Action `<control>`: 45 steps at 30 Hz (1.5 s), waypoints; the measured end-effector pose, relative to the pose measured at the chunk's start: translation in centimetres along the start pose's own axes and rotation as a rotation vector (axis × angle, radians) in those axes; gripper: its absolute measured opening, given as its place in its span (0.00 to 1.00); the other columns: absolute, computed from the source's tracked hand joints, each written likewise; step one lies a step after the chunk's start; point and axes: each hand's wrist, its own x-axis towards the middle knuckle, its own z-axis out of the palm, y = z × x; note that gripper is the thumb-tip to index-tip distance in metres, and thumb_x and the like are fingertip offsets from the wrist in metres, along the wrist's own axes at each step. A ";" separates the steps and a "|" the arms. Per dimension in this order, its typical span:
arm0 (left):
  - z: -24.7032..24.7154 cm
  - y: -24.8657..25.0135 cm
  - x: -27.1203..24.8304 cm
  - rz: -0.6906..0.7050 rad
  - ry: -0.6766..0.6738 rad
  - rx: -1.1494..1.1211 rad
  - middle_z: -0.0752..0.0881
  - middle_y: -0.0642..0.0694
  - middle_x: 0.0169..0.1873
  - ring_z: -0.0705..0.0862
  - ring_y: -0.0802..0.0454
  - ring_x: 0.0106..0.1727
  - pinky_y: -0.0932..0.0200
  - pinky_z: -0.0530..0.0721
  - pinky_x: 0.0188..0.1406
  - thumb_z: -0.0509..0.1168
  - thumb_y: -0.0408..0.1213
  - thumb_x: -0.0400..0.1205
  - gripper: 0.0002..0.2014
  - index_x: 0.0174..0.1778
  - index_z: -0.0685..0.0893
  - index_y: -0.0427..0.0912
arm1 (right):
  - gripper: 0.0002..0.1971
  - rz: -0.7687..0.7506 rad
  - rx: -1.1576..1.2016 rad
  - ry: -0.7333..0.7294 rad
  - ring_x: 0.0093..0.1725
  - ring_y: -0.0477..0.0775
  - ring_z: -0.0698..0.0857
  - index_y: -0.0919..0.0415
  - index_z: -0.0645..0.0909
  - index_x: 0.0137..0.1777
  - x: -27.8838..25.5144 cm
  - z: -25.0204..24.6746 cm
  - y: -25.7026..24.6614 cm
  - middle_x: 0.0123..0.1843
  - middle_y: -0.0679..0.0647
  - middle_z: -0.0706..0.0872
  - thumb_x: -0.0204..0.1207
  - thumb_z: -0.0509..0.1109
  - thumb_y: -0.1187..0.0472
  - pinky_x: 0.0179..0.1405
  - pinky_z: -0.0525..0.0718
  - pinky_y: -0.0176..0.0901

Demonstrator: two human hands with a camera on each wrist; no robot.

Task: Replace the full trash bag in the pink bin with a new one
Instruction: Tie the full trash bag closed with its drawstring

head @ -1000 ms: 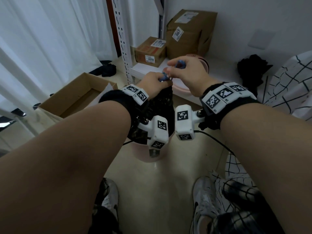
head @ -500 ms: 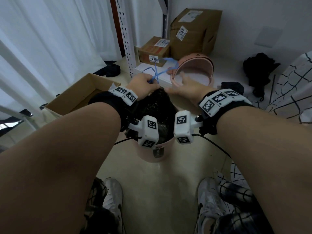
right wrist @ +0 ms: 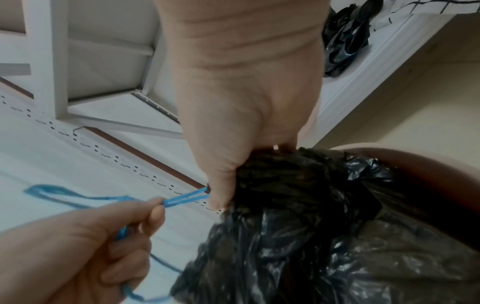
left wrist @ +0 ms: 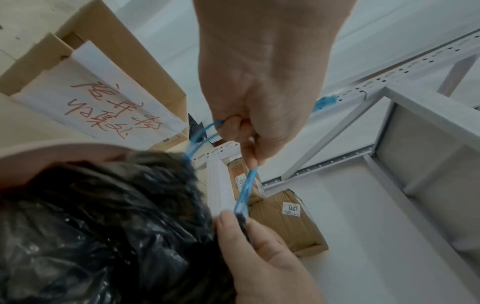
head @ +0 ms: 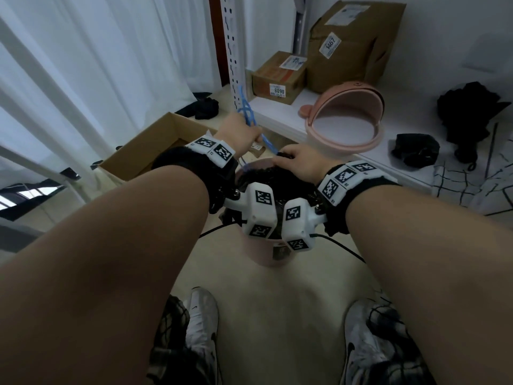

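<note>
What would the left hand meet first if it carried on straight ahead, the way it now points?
Probably the white perforated shelf upright. The left hand, pinching the blue drawstring, points toward it over the floor. Depth is unclear, so it might pass beside the post.

Bin (head: 262, 252) on floor between both forearms, bag (head: 261, 176) in it. Left hand (head: 240, 134) far-left of bag top, right hand (head: 298, 162) on it. Lid (head: 345, 118) on shelf (head: 280, 118) far-right of bin; two boxes (head: 277, 76) behind lid. Open carton (head: 144, 151) on floor, left.
</note>
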 end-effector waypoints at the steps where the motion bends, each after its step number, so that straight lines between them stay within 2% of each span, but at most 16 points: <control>1: -0.1 -0.4 0.1 -0.007 0.001 -0.019 0.70 0.50 0.11 0.64 0.57 0.15 0.64 0.63 0.19 0.63 0.31 0.81 0.16 0.25 0.76 0.39 | 0.14 0.018 -0.032 0.026 0.48 0.57 0.79 0.68 0.84 0.54 0.2 0.0 0.1 0.47 0.61 0.82 0.82 0.64 0.57 0.36 0.70 0.36; 4: -0.2 -0.7 0.2 0.018 0.050 -0.192 0.78 0.50 0.16 0.65 0.57 0.15 0.63 0.65 0.20 0.66 0.34 0.80 0.17 0.23 0.80 0.41 | 0.13 0.035 -0.041 0.091 0.53 0.58 0.81 0.66 0.81 0.55 0.5 0.0 -0.3 0.53 0.61 0.84 0.80 0.66 0.56 0.39 0.71 0.38; 6: -0.4 -0.5 0.3 0.070 0.041 -0.306 0.79 0.51 0.18 0.67 0.56 0.18 0.59 0.66 0.24 0.67 0.37 0.80 0.17 0.23 0.83 0.44 | 0.19 -0.010 0.185 0.024 0.57 0.48 0.78 0.62 0.74 0.66 0.4 0.0 -1.2 0.58 0.52 0.79 0.78 0.70 0.58 0.37 0.75 0.22; 8: -0.5 0.1 0.0 0.128 -0.010 -0.360 0.78 0.51 0.18 0.69 0.59 0.18 0.61 0.67 0.25 0.67 0.38 0.79 0.16 0.23 0.83 0.47 | 0.35 -0.116 0.357 -0.069 0.66 0.40 0.72 0.59 0.62 0.78 0.6 0.3 -2.5 0.67 0.44 0.72 0.75 0.74 0.59 0.50 0.72 0.09; 11: -0.5 0.7 -0.4 0.166 -0.041 -0.393 0.81 0.45 0.24 0.72 0.62 0.18 0.65 0.70 0.24 0.66 0.35 0.80 0.15 0.25 0.82 0.45 | 0.42 -0.139 0.372 -0.175 0.67 0.53 0.81 0.54 0.66 0.77 1.2 1.5 -3.3 0.72 0.51 0.79 0.64 0.80 0.47 0.74 0.76 0.44; 14: -1.0 0.7 -0.5 0.133 0.037 -0.404 0.84 0.52 0.22 0.73 0.65 0.15 0.69 0.70 0.23 0.65 0.33 0.82 0.14 0.28 0.82 0.42 | 0.28 -0.029 0.276 -0.281 0.61 0.55 0.85 0.53 0.78 0.70 1.1 1.2 -3.3 0.61 0.56 0.86 0.69 0.78 0.53 0.70 0.76 0.44; 17: -2.1 -0.3 -0.5 0.073 0.090 -0.372 0.78 0.54 0.11 0.69 0.62 0.14 0.71 0.68 0.18 0.64 0.34 0.82 0.17 0.26 0.82 0.41 | 0.04 0.037 0.129 -0.330 0.43 0.47 0.81 0.55 0.86 0.36 0.9 1.0 -3.3 0.36 0.44 0.86 0.70 0.76 0.59 0.54 0.78 0.42; 19: -2.7 -1.0 -0.5 0.036 0.115 -0.331 0.75 0.52 0.13 0.67 0.57 0.18 0.67 0.67 0.19 0.63 0.34 0.82 0.18 0.24 0.80 0.41 | 0.15 0.076 0.057 -0.278 0.35 0.49 0.75 0.56 0.77 0.25 0.9 1.1 -3.2 0.26 0.46 0.79 0.72 0.73 0.59 0.44 0.74 0.41; 21: -3.3 -1.8 -0.3 -0.019 0.163 -0.295 0.68 0.46 0.20 0.63 0.53 0.22 0.62 0.63 0.23 0.63 0.34 0.82 0.18 0.24 0.72 0.42 | 0.13 0.074 0.022 -0.180 0.37 0.53 0.74 0.57 0.74 0.29 0.7 1.2 -2.9 0.32 0.56 0.75 0.73 0.70 0.57 0.42 0.71 0.42; 24: -3.7 -2.3 -0.1 -0.059 0.181 -0.305 0.58 0.47 0.24 0.58 0.52 0.24 0.57 0.58 0.28 0.61 0.34 0.82 0.20 0.26 0.61 0.45 | 0.16 0.050 0.082 -0.094 0.30 0.50 0.71 0.55 0.70 0.26 0.6 1.1 -2.0 0.28 0.53 0.71 0.73 0.69 0.63 0.37 0.71 0.41; 27: -3.4 -2.1 -0.2 -0.082 0.189 -0.363 0.64 0.47 0.28 0.64 0.51 0.27 0.52 0.66 0.37 0.56 0.35 0.84 0.15 0.31 0.64 0.46 | 0.18 0.013 0.103 -0.076 0.28 0.50 0.66 0.55 0.64 0.26 0.7 1.3 -1.6 0.26 0.51 0.67 0.72 0.66 0.71 0.32 0.67 0.42; 31: -2.5 -1.5 -0.2 -0.171 0.179 -0.708 0.84 0.38 0.44 0.86 0.45 0.42 0.45 0.86 0.55 0.48 0.37 0.88 0.10 0.42 0.70 0.48 | 0.06 0.003 -0.175 -0.144 0.48 0.59 0.79 0.58 0.74 0.43 0.7 2.2 -1.3 0.46 0.60 0.80 0.72 0.64 0.69 0.52 0.77 0.46; 34: -2.0 -1.6 0.0 -0.265 0.209 -0.921 0.76 0.42 0.31 0.78 0.49 0.29 0.49 0.88 0.41 0.47 0.36 0.88 0.11 0.41 0.69 0.46 | 0.17 0.015 -0.365 -0.177 0.68 0.60 0.77 0.52 0.78 0.63 0.4 2.9 -0.6 0.65 0.57 0.81 0.75 0.62 0.62 0.70 0.74 0.55; 37: -1.9 -3.3 0.7 -0.118 0.238 -0.493 0.69 0.47 0.29 0.69 0.51 0.26 0.55 0.73 0.29 0.48 0.36 0.88 0.07 0.46 0.68 0.44 | 0.18 0.066 -0.552 -0.150 0.78 0.62 0.63 0.46 0.78 0.67 0.3 3.3 0.5 0.77 0.55 0.69 0.77 0.64 0.56 0.77 0.59 0.65; 42: -0.1 -4.8 -0.7 0.250 -0.278 0.523 0.81 0.40 0.52 0.81 0.40 0.52 0.58 0.70 0.45 0.59 0.40 0.84 0.20 0.72 0.68 0.41 | 0.28 0.043 -0.502 -0.376 0.83 0.63 0.58 0.49 0.65 0.77 0.7 4.5 3.2 0.84 0.54 0.57 0.78 0.65 0.51 0.78 0.62 0.69; 45: 2.0 -5.7 -0.7 0.294 -0.486 0.897 0.80 0.41 0.64 0.78 0.40 0.64 0.54 0.74 0.58 0.59 0.41 0.82 0.20 0.71 0.74 0.47 | 0.28 0.075 -0.629 -0.351 0.84 0.62 0.51 0.47 0.59 0.79 0.0 5.3 4.5 0.86 0.49 0.51 0.81 0.62 0.47 0.78 0.53 0.77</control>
